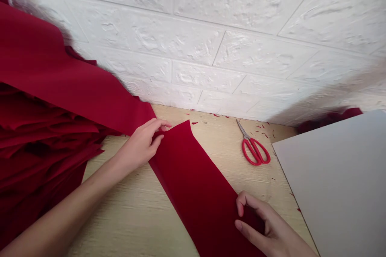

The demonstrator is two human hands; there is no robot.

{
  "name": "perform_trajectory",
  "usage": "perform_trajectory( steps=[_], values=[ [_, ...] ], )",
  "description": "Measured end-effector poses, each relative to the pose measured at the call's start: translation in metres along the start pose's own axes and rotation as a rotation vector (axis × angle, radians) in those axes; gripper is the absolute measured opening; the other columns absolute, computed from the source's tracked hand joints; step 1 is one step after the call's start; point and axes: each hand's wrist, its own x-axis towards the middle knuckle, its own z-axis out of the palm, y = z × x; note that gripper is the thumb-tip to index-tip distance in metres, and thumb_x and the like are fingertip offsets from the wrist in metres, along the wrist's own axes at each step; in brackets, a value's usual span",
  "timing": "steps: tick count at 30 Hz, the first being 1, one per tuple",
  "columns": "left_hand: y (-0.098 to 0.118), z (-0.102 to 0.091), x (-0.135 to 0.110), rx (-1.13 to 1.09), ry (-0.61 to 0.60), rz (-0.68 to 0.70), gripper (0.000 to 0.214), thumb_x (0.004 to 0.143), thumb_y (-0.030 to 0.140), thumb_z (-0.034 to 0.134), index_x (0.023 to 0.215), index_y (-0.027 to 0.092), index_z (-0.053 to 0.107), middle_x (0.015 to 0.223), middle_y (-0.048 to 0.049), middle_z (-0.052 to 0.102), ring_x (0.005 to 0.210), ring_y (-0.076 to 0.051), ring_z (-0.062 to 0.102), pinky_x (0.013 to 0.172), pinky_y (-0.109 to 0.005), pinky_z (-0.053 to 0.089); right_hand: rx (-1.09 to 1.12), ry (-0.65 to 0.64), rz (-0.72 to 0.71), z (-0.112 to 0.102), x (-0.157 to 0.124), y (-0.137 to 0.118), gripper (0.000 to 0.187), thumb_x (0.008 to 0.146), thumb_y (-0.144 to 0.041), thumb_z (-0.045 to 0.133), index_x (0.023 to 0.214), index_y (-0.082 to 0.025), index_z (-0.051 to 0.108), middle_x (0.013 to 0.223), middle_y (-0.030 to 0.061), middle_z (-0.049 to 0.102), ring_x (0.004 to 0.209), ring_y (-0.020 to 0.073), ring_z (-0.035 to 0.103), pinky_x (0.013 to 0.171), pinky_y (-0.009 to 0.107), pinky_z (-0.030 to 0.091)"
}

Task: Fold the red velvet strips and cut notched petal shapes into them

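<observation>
Left hand (140, 145) half closed, pinching the near end of a red cloth strip (193, 192) on the tabletop (120, 213); right hand (267, 225) curled around its lower edge | cloth soft, light, limp; best held by the edges | red scissors (253, 148) just beyond; grey board (331, 180) to the right

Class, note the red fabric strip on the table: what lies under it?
The red fabric strip rests on the wooden tabletop, which shows beside it; what lies directly beneath is covered.
</observation>
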Motion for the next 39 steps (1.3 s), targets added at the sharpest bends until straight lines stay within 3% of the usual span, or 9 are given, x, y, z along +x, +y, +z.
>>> perform_trajectory(
  steps=[3, 9, 16, 23, 26, 30, 34, 36, 39],
  values=[
    [0.002, -0.003, -0.009, 0.045, -0.038, -0.047, 0.036, 0.087, 0.025, 0.047, 0.121, 0.021, 0.057, 0.115, -0.0073, 0.064, 0.097, -0.023, 0.063, 0.078, -0.036, 0.053, -0.027, 0.002, 0.014, 0.000, -0.003, 0.001, 0.019, 0.094, -0.043, 0.054, 0.090, -0.025, 0.052, 0.078, -0.0012, 0.050, 0.067, 0.0147, 0.038, 0.059, 0.025, 0.034],
    [-0.005, 0.003, -0.018, 0.295, -0.164, -0.082, 0.037, 0.093, 0.030, 0.039, 0.125, 0.022, 0.055, 0.126, -0.0084, 0.057, 0.094, -0.025, 0.063, 0.085, -0.044, 0.051, 0.108, -0.026, -0.001, -0.002, -0.009, -0.009, 0.019, 0.085, -0.031, 0.061, 0.078, -0.023, 0.045, 0.073, -0.0024, 0.045, 0.068, 0.0138, 0.036, 0.060, 0.025, 0.031],
    [0.007, 0.006, -0.012, 0.558, -0.107, -0.138, 0.032, 0.094, 0.046, 0.049, 0.098, 0.016, 0.059, 0.108, -0.0147, 0.062, 0.104, -0.035, 0.057, 0.087, -0.046, 0.048, 0.208, -0.094, 0.008, -0.005, -0.006, -0.019, 0.024, 0.080, -0.026, 0.061, 0.071, -0.022, 0.038, 0.067, -0.0048, 0.035, 0.062, 0.0111, 0.028, 0.055, 0.024, 0.025],
    [0.011, 0.005, -0.001, 0.504, -0.196, -0.268, 0.025, 0.089, 0.040, 0.058, 0.100, 0.018, 0.053, 0.094, -0.0131, 0.069, 0.086, -0.031, 0.068, 0.066, -0.035, 0.048, 0.086, -0.056, -0.063, -0.003, 0.003, -0.017, 0.024, 0.089, -0.039, 0.061, 0.079, -0.023, 0.046, 0.071, -0.0032, 0.043, 0.065, 0.0128, 0.036, 0.058, 0.024, 0.034],
    [0.014, 0.007, -0.002, 0.473, -0.184, -0.283, 0.020, 0.088, 0.034, 0.057, 0.101, 0.019, 0.052, 0.090, -0.0126, 0.071, 0.087, -0.032, 0.069, 0.065, -0.035, 0.047, 0.044, 0.020, -0.073, 0.002, 0.002, -0.015, 0.024, 0.095, -0.047, 0.053, 0.089, -0.024, 0.050, 0.074, -0.0022, 0.046, 0.067, 0.0138, 0.041, 0.058, 0.025, 0.038],
    [0.016, 0.011, -0.016, 0.406, -0.138, -0.182, 0.022, 0.091, 0.030, 0.053, 0.111, 0.021, 0.048, 0.094, -0.0088, 0.070, 0.086, -0.030, 0.068, 0.068, -0.036, 0.047, -0.111, 0.286, -0.086, 0.008, -0.003, -0.015, 0.030, 0.095, -0.051, 0.053, 0.113, -0.027, 0.052, 0.099, 0.0053, 0.060, 0.072, 0.0173, 0.053, 0.061, 0.031, 0.048],
    [0.017, 0.012, -0.030, 0.201, -0.126, -0.009, 0.022, 0.093, 0.034, 0.051, 0.113, 0.024, 0.049, 0.100, -0.0048, 0.067, 0.088, -0.023, 0.066, 0.075, -0.034, 0.049, -0.276, 0.420, -0.131, 0.009, 0.002, -0.023, 0.048, 0.091, -0.054, 0.059, 0.132, -0.031, 0.048, 0.135, 0.0116, 0.054, 0.099, 0.0272, 0.063, 0.079, 0.043, 0.056],
    [0.019, 0.012, -0.034, 0.105, -0.138, 0.050, 0.020, 0.095, 0.034, 0.049, 0.112, 0.024, 0.050, 0.100, -0.0038, 0.066, 0.089, -0.020, 0.065, 0.077, -0.032, 0.050, -0.317, 0.417, -0.171, 0.009, 0.010, -0.029, 0.058, 0.089, -0.054, 0.062, 0.139, -0.029, 0.046, 0.140, 0.0130, 0.052, 0.122, 0.0339, 0.056, 0.096, 0.051, 0.053],
    [0.026, 0.012, -0.042, 0.007, -0.194, 0.168, 0.016, 0.096, 0.030, 0.047, 0.110, 0.024, 0.053, 0.096, -0.0021, 0.065, 0.085, -0.017, 0.063, 0.075, -0.029, 0.050, -0.370, 0.393, -0.240, 0.011, 0.024, -0.042, 0.074, 0.084, -0.052, 0.070, 0.147, -0.026, 0.041, 0.147, 0.0147, 0.048, 0.139, 0.0365, 0.043, 0.111, 0.057, 0.042]
  ],
)
